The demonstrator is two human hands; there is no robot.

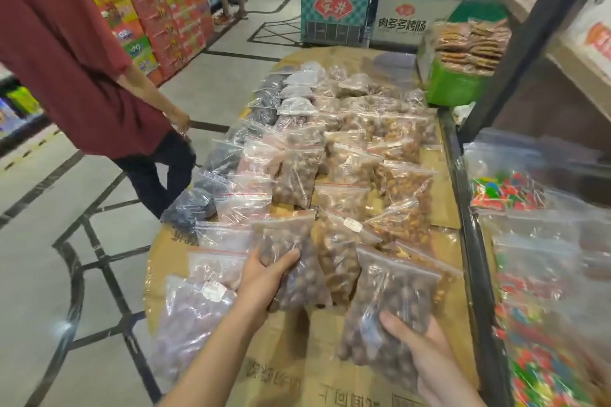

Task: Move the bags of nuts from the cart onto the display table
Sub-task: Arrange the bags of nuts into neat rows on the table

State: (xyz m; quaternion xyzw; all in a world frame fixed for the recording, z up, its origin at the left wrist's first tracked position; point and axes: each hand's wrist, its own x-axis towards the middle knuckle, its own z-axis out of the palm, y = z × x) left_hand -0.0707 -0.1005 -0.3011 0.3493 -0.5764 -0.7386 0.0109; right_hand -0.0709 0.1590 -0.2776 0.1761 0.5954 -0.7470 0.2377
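A cardboard-covered display table [297, 357] stretches away from me, laid with several rows of clear zip bags of nuts [350, 155]. My left hand [261, 284] grips one bag of round brown nuts [291, 261] just over the table's near end. Further right and closer to me, my right hand [426, 360] holds a second bag of round brown nuts [386, 311] from underneath, thumb on its front. No cart is in view.
A person in a red shirt [66, 53] stands at the table's left side. Bags of coloured sweets [535, 274] fill the shelf on my right. A green crate of packets [459, 73] sits at the far right; freezers [337, 0] stand behind. Tiled floor [66, 274] lies left.
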